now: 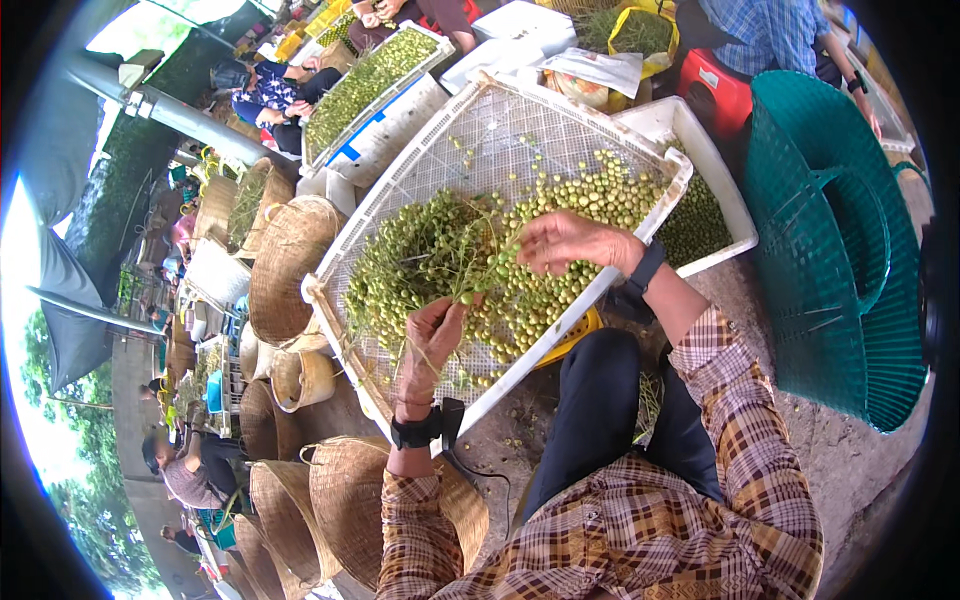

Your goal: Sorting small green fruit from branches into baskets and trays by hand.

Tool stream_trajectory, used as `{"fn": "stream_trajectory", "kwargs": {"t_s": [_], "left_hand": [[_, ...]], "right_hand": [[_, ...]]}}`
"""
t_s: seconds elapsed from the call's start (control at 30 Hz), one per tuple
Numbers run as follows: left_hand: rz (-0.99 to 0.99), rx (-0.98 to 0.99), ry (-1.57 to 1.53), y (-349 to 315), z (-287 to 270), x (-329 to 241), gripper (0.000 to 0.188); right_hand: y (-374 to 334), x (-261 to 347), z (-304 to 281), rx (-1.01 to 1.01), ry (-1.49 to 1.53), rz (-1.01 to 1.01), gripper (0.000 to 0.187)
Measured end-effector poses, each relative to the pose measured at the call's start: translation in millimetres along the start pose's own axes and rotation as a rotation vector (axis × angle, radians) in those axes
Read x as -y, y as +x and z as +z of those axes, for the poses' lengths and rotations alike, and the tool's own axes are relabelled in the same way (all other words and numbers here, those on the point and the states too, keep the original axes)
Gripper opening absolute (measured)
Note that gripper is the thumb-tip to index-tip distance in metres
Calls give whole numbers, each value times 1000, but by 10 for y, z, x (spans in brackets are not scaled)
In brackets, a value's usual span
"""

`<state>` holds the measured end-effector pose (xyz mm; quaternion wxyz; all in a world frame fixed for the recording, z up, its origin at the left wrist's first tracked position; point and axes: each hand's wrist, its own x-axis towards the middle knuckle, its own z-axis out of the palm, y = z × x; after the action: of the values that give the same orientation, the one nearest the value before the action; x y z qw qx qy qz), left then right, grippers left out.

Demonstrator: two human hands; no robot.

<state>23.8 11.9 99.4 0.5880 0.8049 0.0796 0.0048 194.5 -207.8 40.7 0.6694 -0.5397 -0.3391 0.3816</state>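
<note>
The left hand (432,328) pinched a sprig (480,280) of green berries between thumb and fingers, probably so that its stalk would stay steady for the other hand. The right hand (578,243) was just beside it, with the fingers bent toward the berries; whether its grip was pressed on one, I cannot tell. The sprig was above the middle of the white tray (500,122), between the heap (415,245) of stalks on the left and the loose berries (590,195) on the right; this place perhaps kept the two kinds apart and let fallen berries land inside the rim. The tray lay just before the knees (600,365), likely for easy reach. On its right was a white bin (747,243) with small green berries, and farther right a green basket (905,330), both seemingly put near for convenience.
</note>
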Motion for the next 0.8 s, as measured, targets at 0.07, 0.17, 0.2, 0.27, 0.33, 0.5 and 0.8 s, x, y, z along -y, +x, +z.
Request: {"fn": "stream_trajectory", "kwargs": {"t_s": [0.07,0.17,0.2,0.27,0.33,0.5,0.8], "left_hand": [[41,-93,75,59,82,32,19],[177,-182,271,89,153,79,18],[192,-199,341,66,222,-22,21],[248,-242,451,88,265,12,10],[296,-291,504,94,354,18,17],[258,-289,473,180,364,-37,12],[246,-176,576,221,348,5,19]], "right_hand": [[19,27,96,85,137,-63,47],[44,85,321,-49,364,-53,43],[66,81,368,-120,446,-37,41],[116,82,409,-185,409,-44,38],[100,11,385,-205,378,-28,31],[110,-113,185,-140,129,44,28],[177,-543,42,-127,409,85,13]]}}
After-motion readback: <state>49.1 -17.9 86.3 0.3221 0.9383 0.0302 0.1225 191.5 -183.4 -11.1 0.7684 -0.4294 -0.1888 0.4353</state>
